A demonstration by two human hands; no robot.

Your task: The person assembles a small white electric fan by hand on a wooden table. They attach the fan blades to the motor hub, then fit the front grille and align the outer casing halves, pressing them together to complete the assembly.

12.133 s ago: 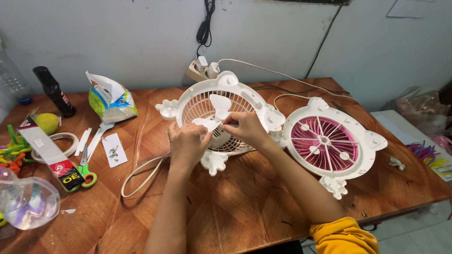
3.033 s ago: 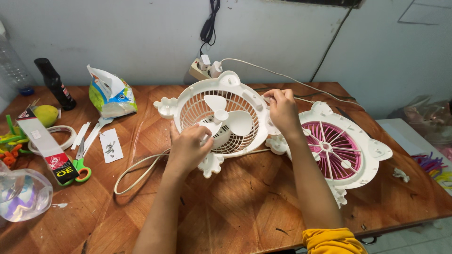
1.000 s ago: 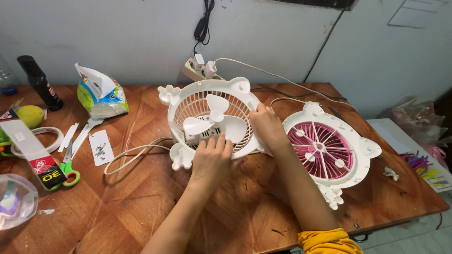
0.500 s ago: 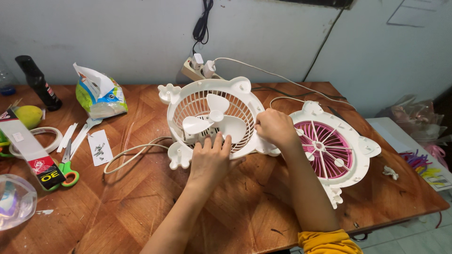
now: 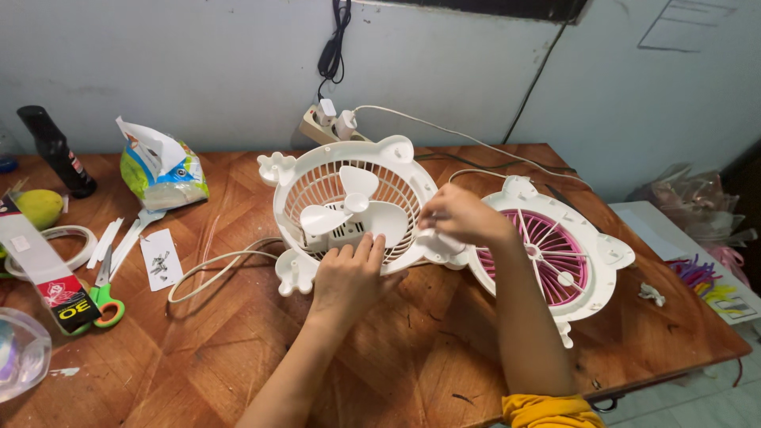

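Note:
A white fan body (image 5: 349,198) with its three-blade propeller and rear grille lies tilted on the wooden table (image 5: 198,349). My left hand (image 5: 349,273) presses on its near rim, fingers spread along the grille edge. My right hand (image 5: 460,215) pinches the right lug of the same rim, fingers closed on it. To the right lies the separate front cover (image 5: 555,250), white with a pink grille, face up. A white cord (image 5: 214,273) runs from the fan toward the left.
A power strip with plugs (image 5: 329,125) sits at the back wall. On the left are a snack bag (image 5: 158,166), a dark bottle (image 5: 55,150), a paper slip with small screws (image 5: 161,257), green-handled scissors (image 5: 107,297), a tape roll (image 5: 55,246) and a yellow fruit (image 5: 36,208).
My right hand has slid from the fan's near right rim to its right lug. My left hand stays on the near rim. The fan has barely shifted.

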